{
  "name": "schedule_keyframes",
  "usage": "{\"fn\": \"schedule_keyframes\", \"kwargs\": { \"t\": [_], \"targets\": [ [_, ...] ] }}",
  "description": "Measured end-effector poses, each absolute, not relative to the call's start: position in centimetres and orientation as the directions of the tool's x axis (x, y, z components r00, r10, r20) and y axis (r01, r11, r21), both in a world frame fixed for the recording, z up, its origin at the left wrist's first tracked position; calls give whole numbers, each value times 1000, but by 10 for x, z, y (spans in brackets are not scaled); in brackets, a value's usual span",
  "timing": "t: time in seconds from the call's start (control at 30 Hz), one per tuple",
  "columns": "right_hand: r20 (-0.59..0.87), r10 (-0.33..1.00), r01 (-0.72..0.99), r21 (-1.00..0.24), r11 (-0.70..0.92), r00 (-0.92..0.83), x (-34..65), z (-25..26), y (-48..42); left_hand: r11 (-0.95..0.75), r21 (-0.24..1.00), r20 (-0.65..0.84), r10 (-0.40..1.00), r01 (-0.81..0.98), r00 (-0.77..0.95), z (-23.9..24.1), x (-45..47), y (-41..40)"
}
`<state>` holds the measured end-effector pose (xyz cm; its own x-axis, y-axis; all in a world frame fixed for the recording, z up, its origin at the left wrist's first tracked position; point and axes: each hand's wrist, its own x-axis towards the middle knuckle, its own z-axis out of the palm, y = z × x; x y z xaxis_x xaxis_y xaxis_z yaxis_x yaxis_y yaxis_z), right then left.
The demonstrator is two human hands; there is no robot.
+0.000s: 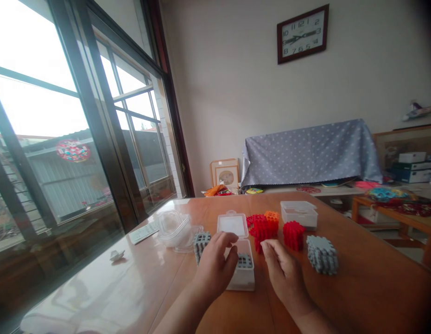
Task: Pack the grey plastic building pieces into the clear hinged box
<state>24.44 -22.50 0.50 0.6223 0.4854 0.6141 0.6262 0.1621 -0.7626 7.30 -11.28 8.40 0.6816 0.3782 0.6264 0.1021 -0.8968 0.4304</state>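
Note:
My left hand [215,264] rests against the left side of a small white plastic box [241,273] with a grey interlocking block [244,261] inside it; the fingers are curled round the box's edge. The box's clear lid [232,224] stands hinged open behind it. My right hand [283,269] hovers just right of the box, fingers loosely together and stretched forward, holding nothing. A second grey block [200,243] lies left of my left hand. Red blocks [260,229], [294,234] and an orange block [272,216] sit just beyond my right hand.
A stack of grey block pieces [322,254] lies right of my right hand. A closed clear box [299,213] stands behind the red blocks. Empty clear containers [174,229] and a remote control [143,233] lie at the left on the wooden table [358,287]. A window runs along the left.

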Motion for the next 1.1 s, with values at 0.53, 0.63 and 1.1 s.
{"fn": "schedule_keyframes", "kwargs": {
  "t": [0.53,0.63,1.1],
  "targets": [
    [702,644,843,-514,160,305,227,14,-233,-558,821,567,821,124,-65,1,21,-62],
    [712,635,861,-489,142,300,224,15,-232,-524,845,532,845,107,-60,0,20,-56],
    [590,770,904,-426,42,242,217,58,-220,-371,928,369,921,-8,124,-10,22,-48]
  ]
}}
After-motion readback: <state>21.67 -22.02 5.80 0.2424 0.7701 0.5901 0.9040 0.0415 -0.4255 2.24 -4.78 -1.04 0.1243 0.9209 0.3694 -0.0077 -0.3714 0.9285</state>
